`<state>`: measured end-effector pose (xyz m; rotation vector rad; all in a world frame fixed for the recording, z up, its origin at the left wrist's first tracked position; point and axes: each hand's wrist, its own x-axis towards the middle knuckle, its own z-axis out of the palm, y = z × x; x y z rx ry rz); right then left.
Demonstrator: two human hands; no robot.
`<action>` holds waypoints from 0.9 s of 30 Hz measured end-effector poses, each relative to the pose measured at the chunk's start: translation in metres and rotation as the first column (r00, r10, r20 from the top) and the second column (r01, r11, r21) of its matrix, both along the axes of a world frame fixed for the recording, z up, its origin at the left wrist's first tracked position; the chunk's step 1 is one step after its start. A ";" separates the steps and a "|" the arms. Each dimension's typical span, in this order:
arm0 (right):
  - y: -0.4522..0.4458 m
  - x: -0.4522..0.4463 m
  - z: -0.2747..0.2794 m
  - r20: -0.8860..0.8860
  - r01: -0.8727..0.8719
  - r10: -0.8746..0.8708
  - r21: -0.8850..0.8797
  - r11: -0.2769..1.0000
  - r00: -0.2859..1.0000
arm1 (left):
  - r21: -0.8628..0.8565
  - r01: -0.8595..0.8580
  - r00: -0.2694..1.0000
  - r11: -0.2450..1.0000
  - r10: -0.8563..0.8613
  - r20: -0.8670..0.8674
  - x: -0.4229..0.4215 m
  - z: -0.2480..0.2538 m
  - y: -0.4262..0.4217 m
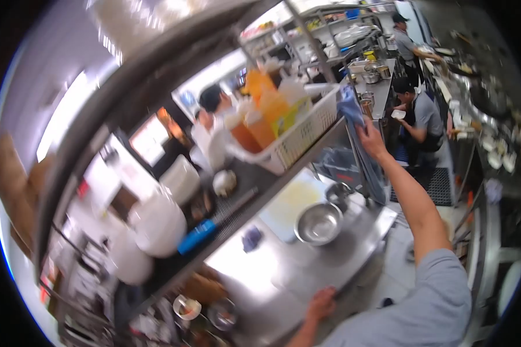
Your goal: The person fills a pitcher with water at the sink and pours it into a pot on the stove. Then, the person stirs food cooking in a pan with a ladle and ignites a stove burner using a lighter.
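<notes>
Right hand (371, 141) is up at the blue cloth (369, 173), right of centre in the upper half of the frame. Fingers are on the fabric; too blurred to tell whether they're clenched on it or just touching. Cloth hangs down off the right end of the shelf (298, 168), lower part dangling next to the table.

Left hand (322, 303) is at bottom centre, by the front edge of the steel table (295, 277). Blurred, fingers look bent; can't tell if it's released or grasping.

Shelf runs diagonally, lower left to upper right. Near its right end: white plastic basket (304, 149) with squeeze bottles, some holding orange sauce. Left along it: blue-handled tool (195, 236), then large white bowls (157, 224).

On the table below: steel mixing bowl (318, 224) beside a pale cutting board (281, 217), smaller steel pot (337, 196) just behind the bowl, crumpled dark blue rag (251, 238) to the left.

Upper right: one co-worker (425, 118) crouches with a small white dish (398, 114) in hand, another (405, 43) stands further back. Black perforated mat (428, 188) on the floor below them.
</notes>
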<state>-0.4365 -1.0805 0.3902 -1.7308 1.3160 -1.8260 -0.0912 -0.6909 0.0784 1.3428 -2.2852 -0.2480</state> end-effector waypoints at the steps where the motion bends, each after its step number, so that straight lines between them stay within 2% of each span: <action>1: -0.015 0.005 -0.016 -0.050 0.127 -0.126 0.010 0.992 0.991 | -0.006 -0.015 0.998 1.000 0.015 0.053 -0.004 -0.002 -0.002; 2: -0.034 0.013 -0.046 -0.111 0.237 -0.233 0.018 0.971 0.966 | -0.025 0.000 1.000 1.000 0.000 0.000 -0.002 -0.016 -0.007; 3: -0.058 0.019 -0.084 -0.040 0.271 -0.284 -0.200 0.942 0.958 | 0.024 0.010 0.998 1.000 -0.008 -0.066 -0.006 0.010 -0.002; 4: -0.064 0.021 -0.110 -0.127 0.420 -0.438 -0.150 0.895 0.890 | 0.015 0.023 0.997 1.000 -0.022 -0.078 0.002 -0.018 -0.005; 5: -0.070 0.012 -0.130 -0.362 0.501 -0.474 -0.021 0.865 0.803 | -0.051 -0.071 0.997 0.996 0.069 -0.044 0.004 -0.010 -0.014; 7: -0.066 0.021 -0.134 -0.055 0.171 -0.167 0.077 0.982 0.984 | 0.037 0.011 1.000 0.999 -0.011 0.008 -0.006 0.017 0.005; 8: -0.062 0.025 -0.133 0.118 0.011 -0.022 0.095 0.995 0.993 | 0.082 0.040 0.999 0.996 -0.041 0.005 -0.005 0.026 0.002; 9: -0.060 0.033 -0.126 0.104 0.094 -0.097 0.034 0.995 0.990 | 0.256 0.000 0.998 0.967 -0.015 0.057 -0.001 0.011 0.000; 10: -0.060 0.043 -0.119 0.093 0.181 -0.178 -0.025 0.983 0.980 | 0.240 -0.005 1.000 0.971 0.004 0.003 -0.002 0.003 -0.009; 12: -0.095 0.006 -0.155 0.015 0.284 -0.296 -0.328 0.901 0.955 | 0.310 0.077 0.992 0.947 -0.043 -0.116 0.005 -0.017 -0.007; 13: -0.066 0.002 -0.132 -0.060 0.223 -0.223 -0.017 0.975 0.973 | 0.234 0.033 0.995 0.972 -0.011 -0.095 0.004 -0.003 0.002; 14: -0.071 -0.006 -0.134 -0.140 0.210 -0.203 0.038 0.977 0.969 | 0.177 0.047 0.995 0.983 -0.030 -0.096 0.010 -0.021 -0.002; 15: -0.078 -0.002 -0.143 -0.095 0.288 -0.313 -0.212 0.934 0.945 | 0.119 0.059 0.994 0.991 -0.048 -0.096 0.018 -0.045 -0.006; 16: -0.062 0.003 -0.127 -0.172 0.297 -0.312 -0.106 0.949 0.934 | 0.110 0.031 0.999 0.994 -0.029 -0.020 0.018 -0.054 -0.007; 17: -0.035 0.015 -0.102 -0.202 0.340 -0.336 -0.014 0.940 0.920 | -0.029 0.080 0.993 0.996 -0.083 -0.083 0.023 -0.070 -0.011; 18: -0.010 0.022 -0.077 -0.193 0.263 -0.269 -0.055 0.963 0.943 | 0.065 0.044 0.999 0.997 -0.043 -0.009 0.022 -0.059 -0.008; 20: -0.026 0.011 -0.086 -0.304 0.284 -0.319 -0.155 0.946 0.897 | 0.016 0.022 0.999 1.000 -0.021 -0.049 0.021 -0.057 -0.007; 21: -0.031 0.012 -0.089 -0.239 0.325 -0.359 -0.171 0.930 0.902 | 0.125 -0.038 0.998 0.991 0.032 0.048 0.018 -0.043 -0.006; 22: -0.035 0.014 -0.087 -0.167 0.366 -0.398 -0.192 0.910 0.902 | 0.164 -0.063 0.994 0.984 0.047 0.102 0.014 -0.027 -0.007; 23: -0.036 0.018 -0.080 -0.077 0.323 -0.346 -0.215 0.922 0.935 | 0.149 -0.046 0.995 0.988 0.031 0.098 0.013 -0.017 -0.004; 25: -0.020 0.029 -0.065 -0.055 0.269 -0.288 -0.223 0.937 0.956 | 0.098 -0.030 0.992 0.995 0.018 0.127 0.014 -0.007 -0.005; 26: -0.008 0.034 -0.056 -0.130 0.255 -0.284 -0.199 0.946 0.950 | 0.071 -0.035 0.988 0.997 0.023 0.153 0.013 -0.007 -0.004; 27: -0.001 0.034 -0.055 -0.196 0.226 -0.237 -0.075 0.971 0.952 | 0.087 -0.027 0.991 0.996 0.015 0.132 0.012 -0.004 -0.002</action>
